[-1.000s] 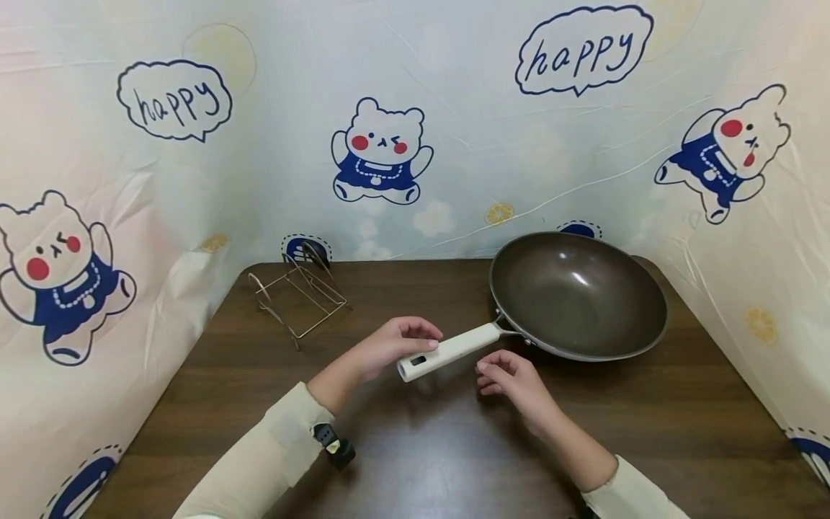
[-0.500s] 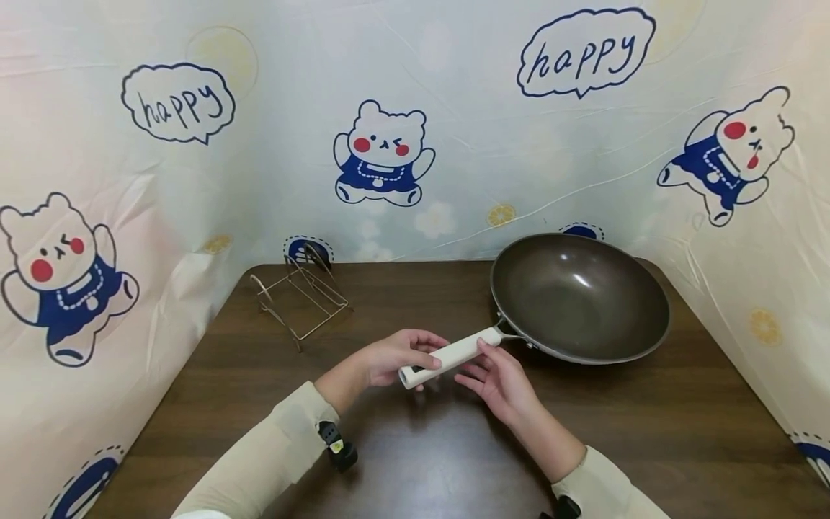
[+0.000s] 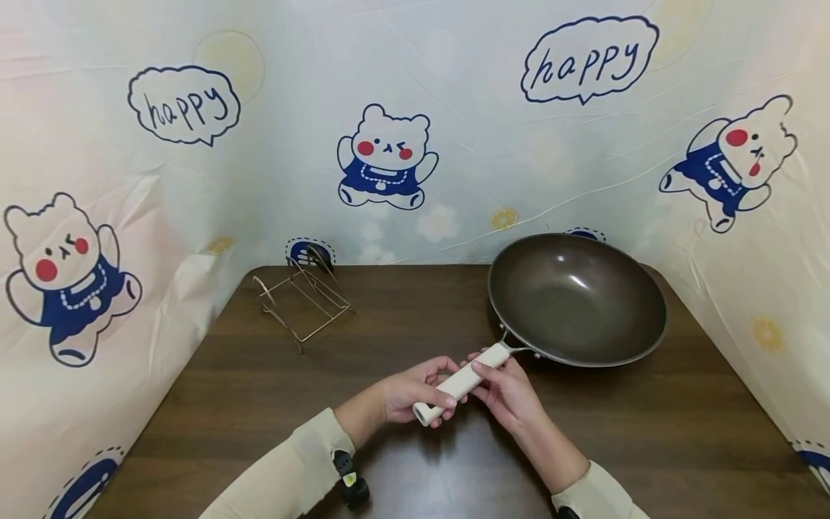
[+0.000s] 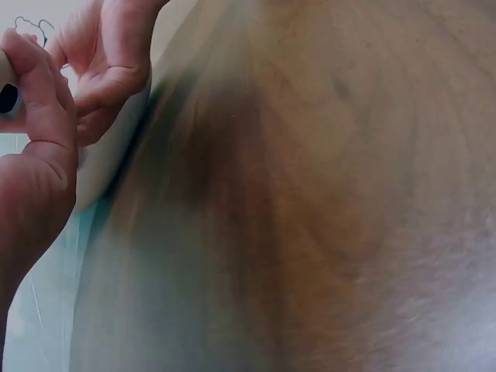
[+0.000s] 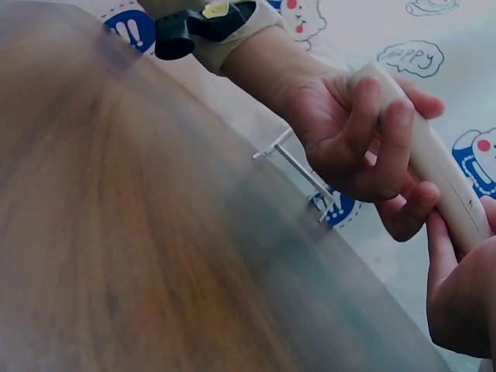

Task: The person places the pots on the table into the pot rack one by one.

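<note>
A dark brown wok [image 3: 577, 303] with a cream handle [image 3: 463, 382] sits at the right back of the table, its handle slanting toward the front left. My left hand [image 3: 415, 393] grips the handle near its free end, thumb on top and fingers underneath. Closer to the bowl, my right hand [image 3: 509, 393] holds the same handle, its thumb lying along the upper side. In the right wrist view, the left hand's fingers [image 5: 395, 139] curl round the underside of the handle. The left wrist view shows both hands at its upper left.
A thin wire rack [image 3: 305, 303] stands at the back left of the dark wooden table [image 3: 214, 432]. Behind the table and along both sides hangs a pale curtain [image 3: 467, 108] printed with bears and the word "happy".
Both hands have closed round the handle, the right coming in from beside it. The handle's free end has swung toward the front and slightly right; the bowl has hardly shifted.
</note>
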A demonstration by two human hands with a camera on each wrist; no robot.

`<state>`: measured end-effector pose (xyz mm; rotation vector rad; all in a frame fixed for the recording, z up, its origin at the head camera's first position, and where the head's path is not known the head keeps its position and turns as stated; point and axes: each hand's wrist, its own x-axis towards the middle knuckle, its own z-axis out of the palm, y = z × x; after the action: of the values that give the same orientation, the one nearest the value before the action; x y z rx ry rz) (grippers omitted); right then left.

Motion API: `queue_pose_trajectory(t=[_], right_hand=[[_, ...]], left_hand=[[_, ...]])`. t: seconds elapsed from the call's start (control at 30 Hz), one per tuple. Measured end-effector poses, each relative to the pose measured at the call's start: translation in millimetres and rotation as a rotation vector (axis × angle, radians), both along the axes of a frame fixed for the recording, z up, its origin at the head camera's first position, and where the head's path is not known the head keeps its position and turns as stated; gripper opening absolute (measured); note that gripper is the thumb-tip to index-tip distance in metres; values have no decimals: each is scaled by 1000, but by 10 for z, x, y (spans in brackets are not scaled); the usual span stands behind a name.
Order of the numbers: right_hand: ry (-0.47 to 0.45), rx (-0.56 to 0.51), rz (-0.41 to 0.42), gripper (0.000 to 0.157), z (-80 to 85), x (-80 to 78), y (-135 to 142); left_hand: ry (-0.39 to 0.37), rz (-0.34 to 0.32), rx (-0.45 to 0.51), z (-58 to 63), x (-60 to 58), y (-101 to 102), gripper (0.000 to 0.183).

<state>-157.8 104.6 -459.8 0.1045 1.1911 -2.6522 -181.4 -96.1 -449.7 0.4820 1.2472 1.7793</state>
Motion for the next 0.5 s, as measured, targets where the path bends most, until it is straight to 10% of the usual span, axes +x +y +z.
queue_pose_trajectory(t=[0.5], right_hand=[[242, 170, 52, 38, 84, 39, 97]], left_hand=[[74, -33, 112, -110, 90, 37, 57]])
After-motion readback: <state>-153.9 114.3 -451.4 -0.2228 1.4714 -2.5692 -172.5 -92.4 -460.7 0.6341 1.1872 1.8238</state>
